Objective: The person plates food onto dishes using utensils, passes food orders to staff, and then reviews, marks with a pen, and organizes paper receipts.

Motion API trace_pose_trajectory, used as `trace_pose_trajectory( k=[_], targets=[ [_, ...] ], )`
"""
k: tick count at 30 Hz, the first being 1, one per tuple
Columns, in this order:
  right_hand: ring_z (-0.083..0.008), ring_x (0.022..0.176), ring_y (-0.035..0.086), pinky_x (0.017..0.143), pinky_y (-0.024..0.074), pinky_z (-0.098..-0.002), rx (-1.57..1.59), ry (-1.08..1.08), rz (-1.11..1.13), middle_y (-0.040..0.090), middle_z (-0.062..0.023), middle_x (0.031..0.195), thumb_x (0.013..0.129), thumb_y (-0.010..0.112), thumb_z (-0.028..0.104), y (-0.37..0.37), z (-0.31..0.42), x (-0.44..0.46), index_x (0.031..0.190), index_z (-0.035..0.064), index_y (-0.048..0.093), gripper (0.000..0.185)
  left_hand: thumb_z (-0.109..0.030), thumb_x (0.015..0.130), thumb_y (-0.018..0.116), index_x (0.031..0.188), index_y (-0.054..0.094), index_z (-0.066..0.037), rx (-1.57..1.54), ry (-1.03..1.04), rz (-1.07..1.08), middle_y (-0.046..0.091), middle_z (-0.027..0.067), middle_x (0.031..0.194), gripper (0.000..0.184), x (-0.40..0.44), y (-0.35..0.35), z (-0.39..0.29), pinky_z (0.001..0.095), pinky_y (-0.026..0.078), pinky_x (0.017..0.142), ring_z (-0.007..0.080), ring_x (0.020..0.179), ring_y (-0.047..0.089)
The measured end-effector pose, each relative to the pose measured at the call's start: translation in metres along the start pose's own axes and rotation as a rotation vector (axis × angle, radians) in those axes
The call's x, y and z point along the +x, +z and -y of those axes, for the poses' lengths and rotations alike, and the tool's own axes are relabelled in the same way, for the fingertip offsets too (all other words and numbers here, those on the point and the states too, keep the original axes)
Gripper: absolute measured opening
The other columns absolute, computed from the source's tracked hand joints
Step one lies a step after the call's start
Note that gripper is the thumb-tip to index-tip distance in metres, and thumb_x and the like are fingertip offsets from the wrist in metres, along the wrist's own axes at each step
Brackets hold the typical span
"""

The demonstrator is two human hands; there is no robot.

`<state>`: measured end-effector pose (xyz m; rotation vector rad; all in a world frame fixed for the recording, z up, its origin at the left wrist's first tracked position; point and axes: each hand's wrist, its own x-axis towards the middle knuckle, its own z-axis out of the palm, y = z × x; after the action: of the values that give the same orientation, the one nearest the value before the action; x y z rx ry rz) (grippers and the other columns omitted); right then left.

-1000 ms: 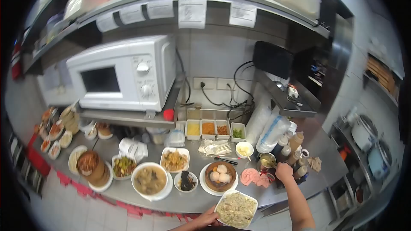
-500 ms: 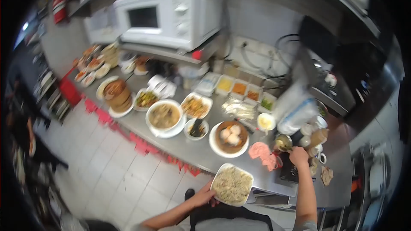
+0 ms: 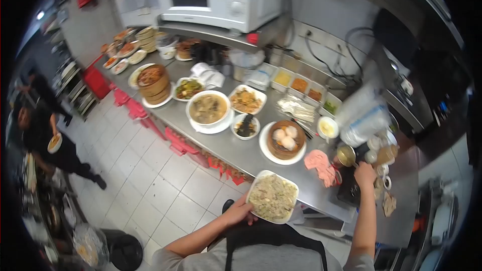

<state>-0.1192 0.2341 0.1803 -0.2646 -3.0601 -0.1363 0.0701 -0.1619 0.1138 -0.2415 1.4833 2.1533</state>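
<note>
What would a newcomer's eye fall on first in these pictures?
Likely the white microwave on its shelf above the steel counter. Next, the fried rice in a square white dish, held in the left hand before the counter's edge. Then the bamboo steamer of pale dumplings, on a plate just beyond that dish.

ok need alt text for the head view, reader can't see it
A person's left hand holds a dish of rice by a steel counter; the right hand is beside a metal cup. Dumplings, soup and other dishes line the counter, a microwave above.
</note>
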Motion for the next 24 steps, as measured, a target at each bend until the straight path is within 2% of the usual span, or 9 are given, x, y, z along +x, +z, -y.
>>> trace_pose_trajectory(
  k=[5, 7, 10, 13, 17, 19, 21, 23, 24],
  targets=[
    [-0.0370, 0.078, 0.063, 0.068, 0.0497, -0.0459, 0.036, 0.116, -0.047, 0.064, -0.0204, 0.079, 0.082, 0.051, 0.019, -0.040, -0.011, -0.002, 0.082, 0.0049, 0.064, 0.020, -0.004, 0.080, 0.038, 0.132, 0.023, -0.004, 0.006, -0.021, -0.021, 0.059, 0.0164, 0.090, 0.055, 0.006, 0.001, -0.007, 0.0276, 0.049, 0.044, 0.0190, 0.061, 0.060],
    [-0.0349, 0.077, 0.065, 0.067, 0.0519, -0.0422, 0.027, 0.072, -0.187, 0.064, -0.0206, 0.080, 0.078, 0.052, 0.016, -0.059, -0.004, -0.008, 0.079, 0.0042, 0.066, 0.018, -0.004, 0.080, 0.037, 0.131, 0.024, -0.003, -0.012, -0.028, 0.000, 0.059, 0.0162, 0.089, 0.053, 0.010, 0.004, -0.011, 0.0276, 0.049, 0.044, 0.0190, 0.061, 0.060],
    [-0.0348, 0.077, 0.064, 0.067, 0.0515, -0.0429, 0.050, -0.043, -0.185, 0.065, -0.0189, 0.081, 0.079, 0.054, 0.019, -0.042, 0.015, -0.005, 0.085, 0.0044, 0.066, 0.020, -0.004, 0.079, 0.038, 0.130, 0.026, -0.003, -0.016, -0.055, -0.002, 0.058, 0.0162, 0.089, 0.052, 0.004, -0.003, -0.009, 0.0279, 0.049, 0.044, 0.0193, 0.061, 0.059],
    [-0.0329, 0.077, 0.063, 0.067, 0.0498, -0.0438, -0.012, -0.077, 0.107, 0.064, -0.0158, 0.081, 0.081, 0.054, 0.024, 0.004, 0.022, 0.013, 0.094, 0.0064, 0.064, 0.024, -0.004, 0.080, 0.038, 0.133, 0.023, -0.005, 0.036, -0.053, -0.020, 0.057, 0.0153, 0.089, 0.055, -0.002, -0.003, -0.022, 0.0279, 0.049, 0.045, 0.0197, 0.063, 0.059],
    [-0.0329, 0.076, 0.058, 0.068, 0.0467, -0.0431, 0.054, -0.349, -0.546, 0.061, -0.0138, 0.080, 0.083, 0.053, 0.027, -0.016, 0.074, 0.016, 0.090, 0.0081, 0.066, 0.024, -0.004, 0.081, 0.038, 0.137, 0.018, -0.008, -0.012, 0.011, -0.019, 0.057, 0.0133, 0.086, 0.060, -0.001, -0.009, -0.017, 0.0276, 0.049, 0.046, 0.0191, 0.061, 0.058],
    [-0.0359, 0.084, 0.055, 0.075, 0.0446, -0.0456, 0.293, -0.586, -0.262, 0.058, -0.0189, 0.082, 0.081, 0.051, 0.017, -0.012, 0.109, 0.048, 0.089, 0.0021, 0.062, 0.020, -0.004, 0.081, 0.038, 0.137, 0.019, -0.008, -0.011, 0.029, -0.008, 0.057, 0.0133, 0.086, 0.059, 0.000, -0.021, -0.012, 0.0279, 0.048, 0.046, 0.0195, 0.060, 0.058],
    [-0.0378, 0.077, 0.058, 0.070, 0.0464, -0.0437, 0.462, -0.779, -0.142, 0.059, -0.0205, 0.079, 0.079, 0.050, 0.017, 0.009, 0.172, 0.082, 0.092, 0.0061, 0.064, 0.022, -0.005, 0.082, 0.038, 0.135, 0.023, -0.007, 0.019, 0.027, -0.007, 0.059, 0.0142, 0.088, 0.055, -0.001, -0.040, -0.010, 0.0286, 0.048, 0.047, 0.0206, 0.062, 0.060],
    [-0.0388, 0.086, 0.058, 0.077, 0.0458, -0.0450, 0.793, -0.648, 0.157, 0.060, -0.0238, 0.090, 0.081, 0.046, 0.013, -0.007, 0.242, 0.086, 0.094, 0.0032, 0.063, 0.024, -0.005, 0.080, 0.041, 0.133, 0.024, -0.006, -0.007, 0.040, -0.020, 0.061, 0.0137, 0.086, 0.056, 0.006, -0.067, 0.005, 0.0298, 0.049, 0.049, 0.0208, 0.062, 0.061],
    [-0.0391, 0.087, 0.058, 0.078, 0.0459, -0.0450, 0.785, -0.737, 0.140, 0.061, -0.0239, 0.092, 0.082, 0.046, 0.014, 0.024, 0.273, 0.112, 0.096, 0.0013, 0.062, 0.025, -0.006, 0.077, 0.041, 0.130, 0.032, -0.004, 0.019, 0.038, -0.148, 0.059, 0.0184, 0.092, 0.054, -0.002, -0.062, -0.010, 0.0313, 0.050, 0.053, 0.0239, 0.067, 0.061]
  ],
)
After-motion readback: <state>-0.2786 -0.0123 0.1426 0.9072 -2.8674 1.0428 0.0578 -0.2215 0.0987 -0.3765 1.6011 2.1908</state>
